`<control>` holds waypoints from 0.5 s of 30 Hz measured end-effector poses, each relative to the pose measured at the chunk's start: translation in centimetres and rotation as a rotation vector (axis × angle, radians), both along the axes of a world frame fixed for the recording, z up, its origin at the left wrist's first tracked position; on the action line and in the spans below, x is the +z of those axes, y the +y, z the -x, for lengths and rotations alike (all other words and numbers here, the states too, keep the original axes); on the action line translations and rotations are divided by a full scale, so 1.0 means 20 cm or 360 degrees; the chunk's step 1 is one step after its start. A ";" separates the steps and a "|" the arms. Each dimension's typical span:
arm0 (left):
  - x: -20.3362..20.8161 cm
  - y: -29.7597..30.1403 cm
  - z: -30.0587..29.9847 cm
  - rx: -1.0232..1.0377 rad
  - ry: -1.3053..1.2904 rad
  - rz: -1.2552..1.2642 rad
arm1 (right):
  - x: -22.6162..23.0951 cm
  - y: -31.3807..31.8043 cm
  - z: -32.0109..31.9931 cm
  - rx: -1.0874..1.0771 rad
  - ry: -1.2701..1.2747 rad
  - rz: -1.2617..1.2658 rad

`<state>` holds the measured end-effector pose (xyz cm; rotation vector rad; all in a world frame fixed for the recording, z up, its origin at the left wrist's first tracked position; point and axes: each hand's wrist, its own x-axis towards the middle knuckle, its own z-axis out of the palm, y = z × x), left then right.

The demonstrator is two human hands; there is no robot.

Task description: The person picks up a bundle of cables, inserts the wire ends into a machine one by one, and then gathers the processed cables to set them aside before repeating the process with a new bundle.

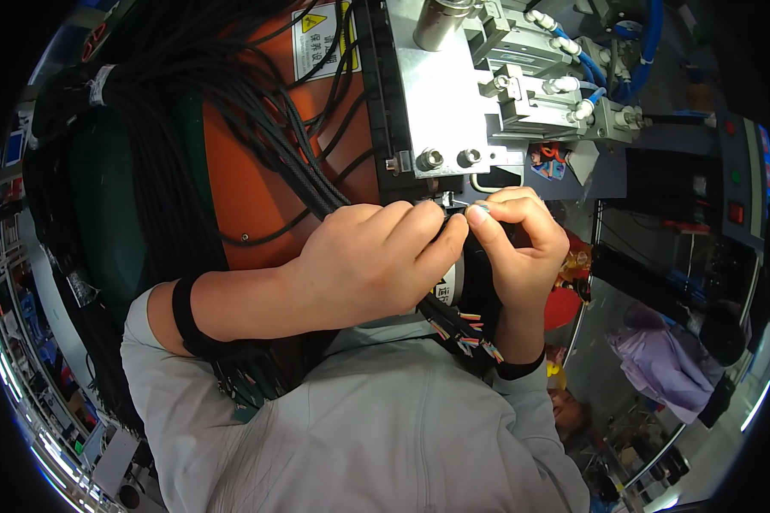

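My left hand [368,256] is closed around a bundle of black cables [308,184], which comes in from the upper left and passes under the palm. Below that hand the cut cable ends [466,333] hang out, with short red, yellow and white wires showing. My right hand [526,244] pinches thumb against forefinger, its tips almost touching those of the left. A tiny coloured wire end [482,208] shows at this pinch; the fingers hide most of it. Both hands are just below the front of a metal machine head [445,103].
Pneumatic cylinders [530,94] with blue hoses stand at the upper right. More black cables [158,171] lie over an orange machine surface [257,209] on the left. A button panel [736,175] and a lilac cloth [663,359] are at the right. Another person [567,410] shows partly at lower right.
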<state>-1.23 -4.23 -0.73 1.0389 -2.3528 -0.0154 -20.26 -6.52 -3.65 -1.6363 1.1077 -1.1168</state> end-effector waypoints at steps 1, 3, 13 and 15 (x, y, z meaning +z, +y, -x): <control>0.00 0.00 0.00 -0.0006 -0.0055 -0.0007 | 0.01 0.00 -0.01 -0.0021 0.0106 0.0093; 0.00 0.01 0.00 -0.0018 -0.0164 -0.0021 | 0.02 -0.01 -0.03 -0.0062 0.0316 0.0282; -0.02 0.02 0.00 0.0068 -0.0370 0.0017 | 0.01 -0.01 -0.09 -0.0188 0.0554 0.0369; -0.02 0.03 0.00 0.0078 -0.0413 -0.0029 | 0.02 -0.01 -0.09 -0.0152 0.0613 0.0328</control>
